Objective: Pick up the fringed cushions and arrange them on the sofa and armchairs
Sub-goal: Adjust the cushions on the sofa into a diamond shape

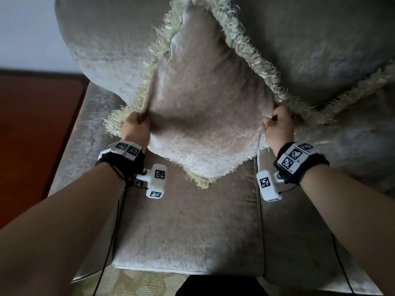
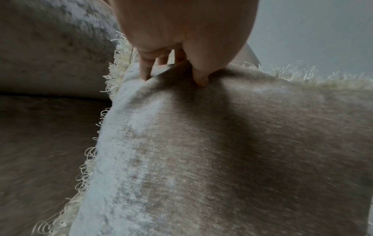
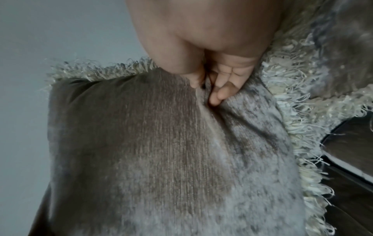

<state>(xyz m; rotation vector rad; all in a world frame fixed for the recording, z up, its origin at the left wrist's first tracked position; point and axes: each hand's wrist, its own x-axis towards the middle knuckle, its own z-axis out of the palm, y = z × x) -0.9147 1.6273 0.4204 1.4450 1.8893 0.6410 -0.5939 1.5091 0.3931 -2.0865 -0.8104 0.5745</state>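
Observation:
A beige velvet cushion with a cream fringe stands on one corner, like a diamond, against the sofa's backrest. My left hand pinches its left corner, thumb and fingers curled into the fabric. My right hand grips the right corner, fingers folded into a crease of the velvet. The bottom corner hangs just above the seat cushion. The fringe of a second cushion shows at the right, touching the first one's fringe.
The sofa's left armrest runs beside a reddish-brown wooden table. A seam splits the seat into two cushions. A pale wall lies behind the sofa, a patterned rug below its front edge.

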